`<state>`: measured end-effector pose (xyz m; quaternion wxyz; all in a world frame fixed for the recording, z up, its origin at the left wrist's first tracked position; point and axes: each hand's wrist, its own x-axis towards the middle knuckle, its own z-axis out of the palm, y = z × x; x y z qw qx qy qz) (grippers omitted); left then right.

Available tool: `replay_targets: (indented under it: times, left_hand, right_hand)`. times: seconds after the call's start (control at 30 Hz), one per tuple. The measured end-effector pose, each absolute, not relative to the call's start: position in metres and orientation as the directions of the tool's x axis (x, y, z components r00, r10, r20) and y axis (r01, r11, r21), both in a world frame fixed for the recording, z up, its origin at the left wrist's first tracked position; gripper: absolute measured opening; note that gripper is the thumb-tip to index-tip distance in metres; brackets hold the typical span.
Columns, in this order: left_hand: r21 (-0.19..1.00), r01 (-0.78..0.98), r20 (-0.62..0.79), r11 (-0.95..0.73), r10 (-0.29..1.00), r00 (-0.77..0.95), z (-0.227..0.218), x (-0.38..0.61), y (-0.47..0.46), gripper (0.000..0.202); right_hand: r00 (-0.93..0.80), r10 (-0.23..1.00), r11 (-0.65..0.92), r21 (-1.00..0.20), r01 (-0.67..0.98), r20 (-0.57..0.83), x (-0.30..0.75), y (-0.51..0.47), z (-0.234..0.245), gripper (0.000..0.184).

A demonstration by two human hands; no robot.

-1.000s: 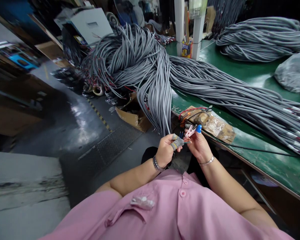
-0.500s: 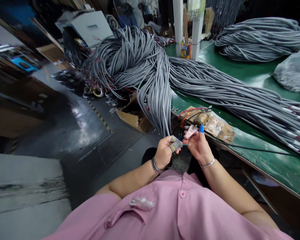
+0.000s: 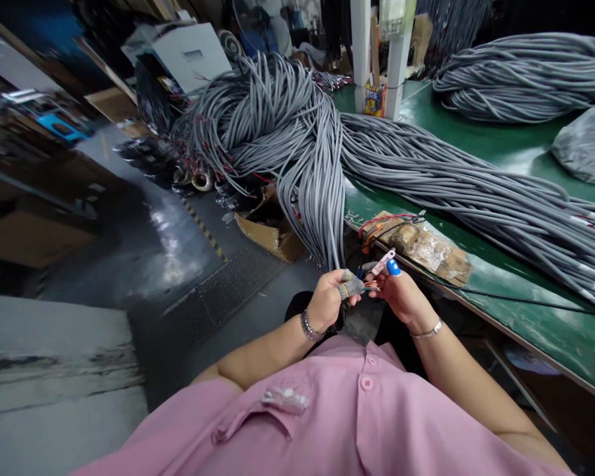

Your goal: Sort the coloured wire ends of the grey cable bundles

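Note:
My left hand, with grey knit covers on its fingertips, is closed around the stripped end of a grey cable. Thin coloured wires, orange, green and blue among them, fan out from its fingers toward the right. My right hand wears a blue fingertip cover on the thumb. Between its thumb and fingers sits a small flat pink piece with dark marks or holes, tilted up; its exact kind is unclear. The two hands are close together, and the wire tips reach the right fingers.
Grey cables hang off the corner of the green table and spread along it. A wooden block with a black cord lies at the near edge. A cardboard box stands on the floor. Another cable coil lies behind.
My right hand has turned, its thumb now tipped inward over the pink piece, which points up and right. The left hand keeps its grip on the wires. The view has shifted slightly.

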<state>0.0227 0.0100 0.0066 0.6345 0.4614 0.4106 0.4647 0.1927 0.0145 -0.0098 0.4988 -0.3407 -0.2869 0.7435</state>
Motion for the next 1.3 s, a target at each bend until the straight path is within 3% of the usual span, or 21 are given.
replay_targets:
  times: [0.13,0.27,0.47,0.7,0.8,1.0,1.13,1.3]
  left_hand:
    - [0.982,-0.147,-0.082,0.120,0.967,0.241,0.002,0.020,0.009,0.021]
    - [0.994,-0.063,-0.065,0.086,0.959,0.274,0.002,0.018,0.007,0.023]
    - [0.991,0.134,-0.021,-0.027,0.940,0.342,0.001,0.016,0.005,0.025]
    - [0.885,0.409,-0.010,-0.225,0.867,0.499,0.001,0.009,0.012,0.014]
    - [0.926,0.348,-0.032,-0.143,0.892,0.452,0.000,0.010,0.011,0.018]
    - [0.998,0.064,-0.034,0.015,0.953,0.302,-0.004,0.016,0.009,0.026]
    - [0.998,0.062,-0.027,0.008,0.953,0.302,-0.005,0.016,0.009,0.028]
    - [0.986,0.168,-0.066,-0.006,0.904,0.423,-0.003,0.008,0.010,0.025]
  right_hand:
    - [-0.361,0.900,-0.394,-0.810,-0.434,-0.244,0.201,0.009,-0.007,0.032]
    - [-0.326,0.914,-0.347,-0.879,-0.327,-0.240,0.202,0.009,-0.003,0.028]
    - [-0.261,0.964,-0.119,-0.965,-0.232,-0.056,0.195,0.007,-0.003,0.019]
    - [-0.205,0.945,0.283,-0.952,0.115,0.256,0.194,-0.003,-0.006,0.005]
    - [-0.118,0.965,0.244,-0.967,0.067,0.235,0.197,-0.005,-0.012,0.007]
    - [-0.075,0.994,-0.098,-0.941,-0.324,-0.078,0.187,-0.012,-0.027,0.028]
    - [0.032,0.997,-0.058,-0.921,-0.385,-0.076,0.172,-0.014,-0.024,0.018]
    - [-0.066,0.997,-0.066,-0.932,-0.355,-0.046,0.165,-0.007,-0.012,0.020]
